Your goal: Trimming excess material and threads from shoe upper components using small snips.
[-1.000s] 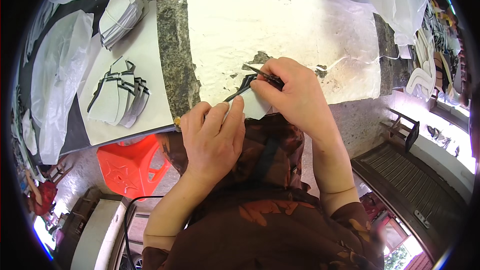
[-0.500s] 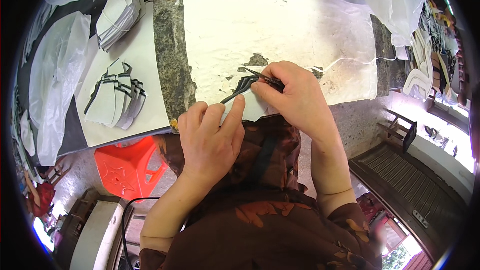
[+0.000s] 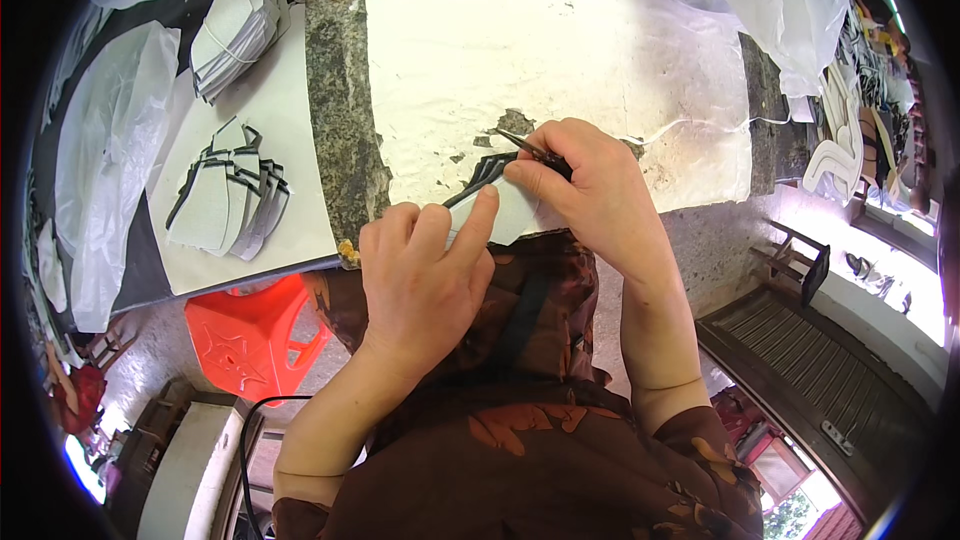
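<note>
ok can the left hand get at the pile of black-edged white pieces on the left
Probably yes: the pile lies uncovered on the pale sheet, left of the left hand, and nothing tall seems to stand between. The hand's index finger would likely have to lift off the white piece first.

At the near edge of the white sheet, the left hand hides one end of the black-edged pale piece; the right hand covers the grip of the dark pointed tool, leaving its kind unclear. Left of the sheet, the table hides part of the red plastic stool. Beyond the sheet's far right corner, the translucent plastic bag is cut off; farther right, crowded clutter is too small to tell.
</note>
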